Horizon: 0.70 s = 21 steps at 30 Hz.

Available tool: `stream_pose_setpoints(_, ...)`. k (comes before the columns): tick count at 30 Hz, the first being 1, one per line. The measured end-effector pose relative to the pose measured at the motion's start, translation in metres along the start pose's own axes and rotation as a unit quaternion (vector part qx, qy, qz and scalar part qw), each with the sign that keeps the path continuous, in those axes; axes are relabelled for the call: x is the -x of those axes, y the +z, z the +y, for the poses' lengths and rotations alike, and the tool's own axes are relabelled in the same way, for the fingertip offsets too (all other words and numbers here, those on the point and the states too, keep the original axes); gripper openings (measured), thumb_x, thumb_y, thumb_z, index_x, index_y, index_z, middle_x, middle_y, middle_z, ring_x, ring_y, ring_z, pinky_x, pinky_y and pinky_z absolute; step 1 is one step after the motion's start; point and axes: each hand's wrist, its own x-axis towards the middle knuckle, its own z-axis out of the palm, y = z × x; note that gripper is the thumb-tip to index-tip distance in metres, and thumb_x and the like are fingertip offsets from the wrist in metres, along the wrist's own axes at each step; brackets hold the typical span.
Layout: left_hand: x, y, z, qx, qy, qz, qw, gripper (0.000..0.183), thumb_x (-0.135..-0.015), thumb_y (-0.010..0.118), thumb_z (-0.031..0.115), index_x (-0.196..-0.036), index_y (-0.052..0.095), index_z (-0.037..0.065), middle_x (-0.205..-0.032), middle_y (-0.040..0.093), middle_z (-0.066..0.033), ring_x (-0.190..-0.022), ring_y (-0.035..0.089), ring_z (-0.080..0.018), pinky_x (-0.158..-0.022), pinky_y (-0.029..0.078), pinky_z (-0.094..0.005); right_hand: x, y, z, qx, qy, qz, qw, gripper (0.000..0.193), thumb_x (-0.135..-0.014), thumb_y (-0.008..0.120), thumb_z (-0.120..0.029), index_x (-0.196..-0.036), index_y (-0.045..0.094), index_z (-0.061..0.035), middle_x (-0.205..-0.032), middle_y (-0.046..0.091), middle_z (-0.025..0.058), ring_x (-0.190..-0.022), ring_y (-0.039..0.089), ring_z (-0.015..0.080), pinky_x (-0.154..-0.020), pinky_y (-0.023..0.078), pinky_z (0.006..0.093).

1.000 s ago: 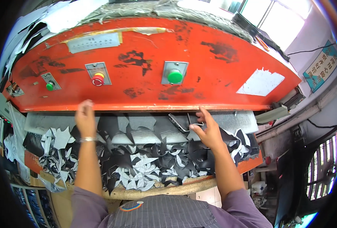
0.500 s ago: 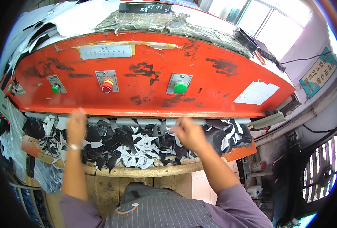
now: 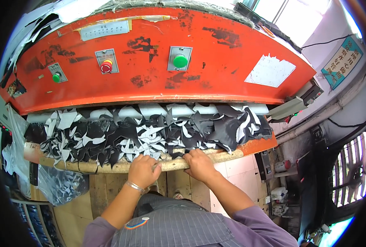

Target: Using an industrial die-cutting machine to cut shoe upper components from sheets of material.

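Note:
My left hand [image 3: 144, 171] and my right hand [image 3: 200, 164] both curl over the wooden edge strip [image 3: 170, 165] along the front of the machine's bed. The left one wears a bracelet at the wrist; its fingers lie over the strip, thumb pointing inward. A short gap separates it from the right hand, whose fingertips are bent over the same strip. Just beyond them, a tangled heap of black and white cut-out scraps [image 3: 150, 138] covers the bed. One broad black piece [image 3: 226, 129] lies flatter, toward the right.
Behind the heap rises a red machine panel [image 3: 232, 57] with two green buttons [image 3: 180, 61] and a red stop button [image 3: 106, 66]. A clear plastic bag of scraps [image 3: 63, 187] hangs at the lower left. A grey bracket [image 3: 288, 108] juts out at the right end.
Both hands have come back from over the heap to the wooden edge, the left also moving right. Scraps have shifted; white pieces now lie along the back. The view has tilted down.

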Motion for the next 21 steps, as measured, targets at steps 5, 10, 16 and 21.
stream_pose_setpoints(5, -0.023, -0.025, -0.007, 0.018, -0.006, -0.072, 0.997, 0.02, -0.077, 0.067, 0.027, -0.076, 0.071, 0.008, -0.074, 0.063, -0.0094, -0.075, 0.059, -0.0293, -0.071, 0.047, -0.0383, -0.037, -0.039, 0.025, -0.042, -0.087, -0.216, 0.972, 0.05, -0.068, 0.079, -0.03, -0.108, 0.063, -0.0048, -0.098, 0.063, 0.0135, -0.095, 0.06, 0.0323, -0.082, 0.049, 0.0399)
stream_pose_setpoints(10, -0.104, -0.034, -0.024, 0.15, -0.032, -0.182, 0.971, 0.024, -0.084, 0.064, 0.03, -0.089, 0.072, 0.008, -0.084, 0.068, -0.0109, -0.079, 0.061, -0.0295, -0.075, 0.049, -0.04, -0.148, -0.114, 0.087, 0.015, -0.013, -0.118, 0.993, 0.061, -0.072, 0.076, -0.034, -0.124, 0.057, -0.01, -0.122, 0.058, 0.016, -0.114, 0.052, 0.034, -0.092, 0.046, 0.0433)
stream_pose_setpoints(16, -0.237, 0.051, -0.073, 0.373, -0.12, -0.05, 0.919, 0.034, -0.085, 0.064, 0.012, -0.118, 0.06, 0.001, -0.102, 0.065, -0.0111, -0.083, 0.062, -0.0147, -0.075, 0.051, -0.0287, -0.247, -0.104, 0.164, 0.028, -0.033, -0.106, 0.993, 0.089, -0.057, 0.086, -0.028, -0.137, 0.046, -0.0243, -0.147, 0.032, 0.0216, -0.125, 0.042, 0.039, -0.1, 0.042, 0.0462)
stream_pose_setpoints(21, -0.28, 0.096, -0.092, 0.422, -0.139, -0.075, 0.892, 0.059, -0.08, 0.066, 0.008, -0.135, 0.044, -0.002, -0.12, 0.056, -0.0141, -0.084, 0.06, -0.0154, -0.075, 0.051, -0.029, -0.253, -0.097, 0.198, -0.009, -0.055, -0.229, 0.972, 0.074, -0.056, 0.085, -0.023, -0.125, 0.058, -0.0132, -0.148, 0.032, 0.0147, -0.13, 0.037, 0.0385, -0.104, 0.04, 0.0421)
